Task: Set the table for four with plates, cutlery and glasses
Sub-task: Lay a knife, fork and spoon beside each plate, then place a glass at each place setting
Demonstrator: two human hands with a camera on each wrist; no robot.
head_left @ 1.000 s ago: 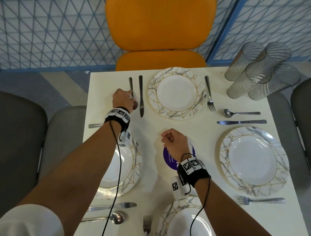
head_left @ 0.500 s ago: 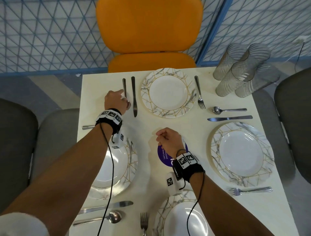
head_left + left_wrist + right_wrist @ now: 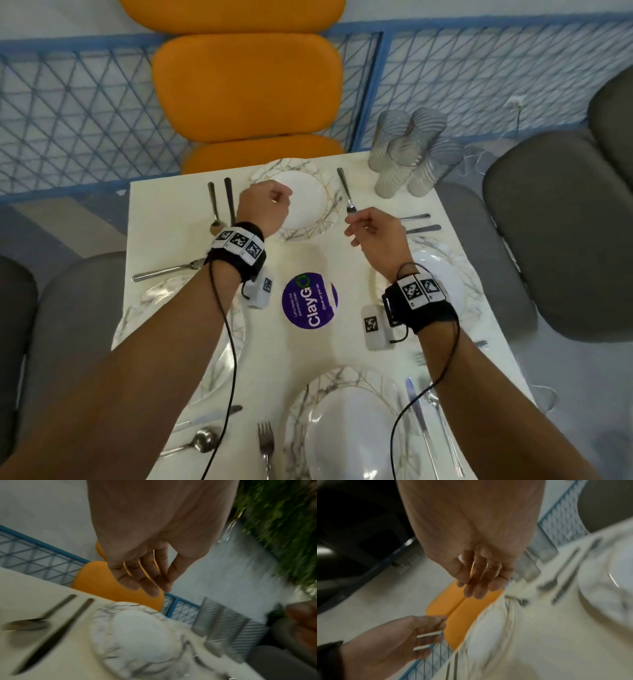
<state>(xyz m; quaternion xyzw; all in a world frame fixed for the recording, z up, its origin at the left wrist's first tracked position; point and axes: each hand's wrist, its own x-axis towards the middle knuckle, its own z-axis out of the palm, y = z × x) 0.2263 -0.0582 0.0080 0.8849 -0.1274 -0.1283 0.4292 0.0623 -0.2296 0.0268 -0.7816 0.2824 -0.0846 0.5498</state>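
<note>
A: Materials? Table is smooth cream laminate. Far plate is round and glossy, marble-veined with gold lines. Glasses are ribbed, clear and clustered at the 1 o'clock corner.

B: Cutlery is polished steel. Spoon and knife lie parallel at the plate's 9 o'clock, with the fork at its 3 o'clock.

A: Left hand?

B: Above the plate's near-left rim, fingers loosely curled, holding nothing.

A: Right hand?

B: Relaxed and empty; fork tines just beyond its fingertips at 11 o'clock, glasses at 1 o'clock, apart.
</note>
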